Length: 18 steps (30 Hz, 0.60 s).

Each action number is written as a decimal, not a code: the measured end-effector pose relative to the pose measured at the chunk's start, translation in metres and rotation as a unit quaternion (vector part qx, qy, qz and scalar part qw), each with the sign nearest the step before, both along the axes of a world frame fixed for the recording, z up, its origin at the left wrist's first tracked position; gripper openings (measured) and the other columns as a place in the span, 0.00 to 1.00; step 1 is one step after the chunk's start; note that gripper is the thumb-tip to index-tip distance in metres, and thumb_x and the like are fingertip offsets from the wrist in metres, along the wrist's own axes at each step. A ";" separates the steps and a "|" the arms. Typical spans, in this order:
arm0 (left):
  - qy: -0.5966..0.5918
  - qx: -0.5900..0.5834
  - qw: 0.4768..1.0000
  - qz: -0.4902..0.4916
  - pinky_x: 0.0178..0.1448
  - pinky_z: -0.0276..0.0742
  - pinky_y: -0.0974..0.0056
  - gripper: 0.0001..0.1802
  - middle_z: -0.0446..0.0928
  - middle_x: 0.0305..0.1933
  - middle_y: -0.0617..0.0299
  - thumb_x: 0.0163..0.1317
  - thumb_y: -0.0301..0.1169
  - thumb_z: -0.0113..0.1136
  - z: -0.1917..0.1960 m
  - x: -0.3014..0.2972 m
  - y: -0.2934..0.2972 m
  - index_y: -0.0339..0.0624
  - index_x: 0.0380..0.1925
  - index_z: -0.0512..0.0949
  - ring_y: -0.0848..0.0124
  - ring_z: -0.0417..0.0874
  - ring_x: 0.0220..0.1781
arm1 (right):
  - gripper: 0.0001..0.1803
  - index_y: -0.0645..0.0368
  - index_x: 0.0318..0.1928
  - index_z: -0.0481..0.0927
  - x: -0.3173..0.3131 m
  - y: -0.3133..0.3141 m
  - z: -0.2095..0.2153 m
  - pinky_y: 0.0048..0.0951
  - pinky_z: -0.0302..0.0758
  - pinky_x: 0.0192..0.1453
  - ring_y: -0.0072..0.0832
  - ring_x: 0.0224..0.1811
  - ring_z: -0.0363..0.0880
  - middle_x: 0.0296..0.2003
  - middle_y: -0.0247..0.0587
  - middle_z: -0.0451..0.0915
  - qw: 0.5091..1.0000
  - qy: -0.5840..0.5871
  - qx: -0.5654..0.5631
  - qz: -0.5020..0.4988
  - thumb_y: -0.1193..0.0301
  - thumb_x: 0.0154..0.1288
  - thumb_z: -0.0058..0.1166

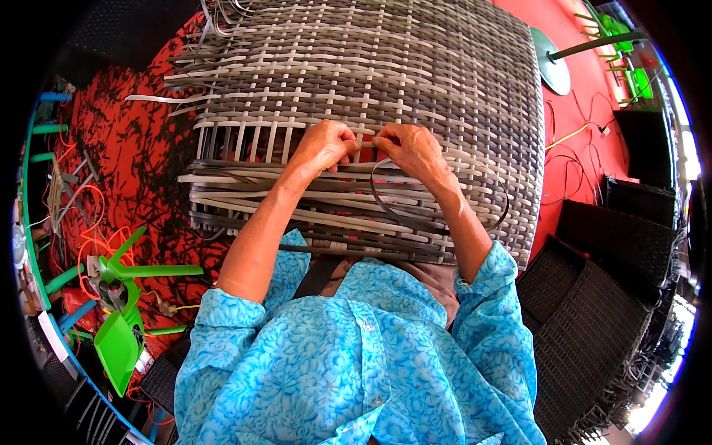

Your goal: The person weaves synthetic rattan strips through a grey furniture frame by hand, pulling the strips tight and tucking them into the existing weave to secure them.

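A large woven rattan piece (pixel 445 81) in grey and brown flat strips lies before me, close against my body. Both hands are at the near edge of its finished weave, above a gap where bare upright strips show. My left hand (pixel 326 147) is closed, thumb and fingers pinched at the weave; what lies between its fingertips is hidden. Just to the right, my right hand (pixel 410 150) pinches a dark rattan strip (pixel 376 187), whose slack loops under my right wrist. Several loose horizontal strips (pixel 245 199) lie bunched across the near part of the piece.
Strip ends (pixel 152 98) stick out at the left side. Dark scraps litter the red floor (pixel 148 159). A green plastic frame with a seat-like part (pixel 119 352) stands at left near orange cords. Dark woven panels (pixel 586 319) lean at right; a round-based stand (pixel 550 63) is far right.
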<state>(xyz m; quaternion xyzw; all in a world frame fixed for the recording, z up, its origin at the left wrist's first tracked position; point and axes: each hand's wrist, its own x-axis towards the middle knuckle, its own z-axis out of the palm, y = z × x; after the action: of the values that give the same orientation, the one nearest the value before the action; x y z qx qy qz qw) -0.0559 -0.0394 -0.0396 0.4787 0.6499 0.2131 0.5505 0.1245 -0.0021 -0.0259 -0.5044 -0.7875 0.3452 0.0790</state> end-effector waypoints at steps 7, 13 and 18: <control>-0.161 0.046 0.974 0.155 0.15 0.62 0.75 0.07 0.76 0.18 0.64 0.57 0.31 0.61 -0.001 -0.025 -0.009 0.39 0.26 0.77 0.82 0.70 0.14 | 0.14 0.56 0.42 0.80 -0.010 -0.002 0.003 0.32 0.72 0.33 0.32 0.26 0.78 0.25 0.43 0.80 0.993 0.071 0.097 0.018 0.62 0.63 0.51; -0.186 0.068 0.967 0.160 0.17 0.58 0.78 0.08 0.75 0.22 0.67 0.58 0.36 0.60 0.004 -0.042 -0.017 0.44 0.31 0.76 0.83 0.68 0.14 | 0.14 0.59 0.40 0.80 -0.038 0.002 0.011 0.25 0.70 0.28 0.20 0.22 0.70 0.20 0.36 0.75 0.987 0.105 -0.117 0.027 0.61 0.65 0.50; -0.053 0.063 0.992 0.095 0.17 0.63 0.74 0.13 0.76 0.22 0.63 0.61 0.37 0.55 0.006 -0.044 -0.026 0.38 0.36 0.79 0.78 0.72 0.14 | 0.17 0.61 0.34 0.80 -0.034 0.005 0.009 0.22 0.67 0.25 0.17 0.20 0.67 0.19 0.32 0.73 0.976 0.121 -0.174 -0.042 0.58 0.64 0.51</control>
<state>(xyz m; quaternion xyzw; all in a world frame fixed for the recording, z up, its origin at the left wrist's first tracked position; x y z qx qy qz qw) -0.0995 -0.0649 -0.0334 0.4368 0.6478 0.3302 0.5297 0.0905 0.0028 -0.0165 -0.4977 -0.6782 0.5315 0.0993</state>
